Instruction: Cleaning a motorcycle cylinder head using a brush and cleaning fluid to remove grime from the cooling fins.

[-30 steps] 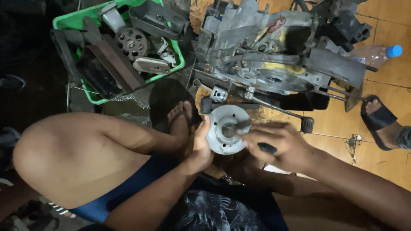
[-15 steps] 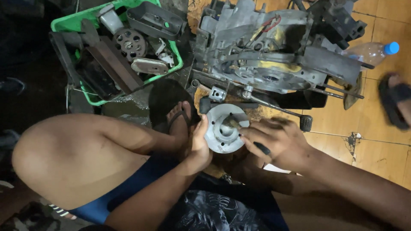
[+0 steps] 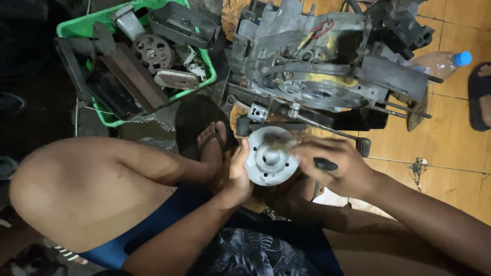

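My left hand (image 3: 236, 174) grips the left rim of a round grey metal part (image 3: 270, 156) with a raised hub and small holes, held just above my foot. My right hand (image 3: 335, 166) is closed around a thin tool with a black handle (image 3: 325, 164), its tip blurred over the top of the round part. Directly behind the part sits a large dirty engine block (image 3: 317, 66) on the floor.
A green plastic crate (image 3: 204, 84) at the upper left holds several metal parts and covers. A plastic bottle with a blue cap (image 3: 441, 62) lies at the right. Another person's sandalled foot (image 3: 481, 97) shows at the right edge. My bent knee (image 3: 66, 189) fills the lower left.
My right hand has slid its tool across the top of the round part. The foot at the right edge has drawn further out of view.
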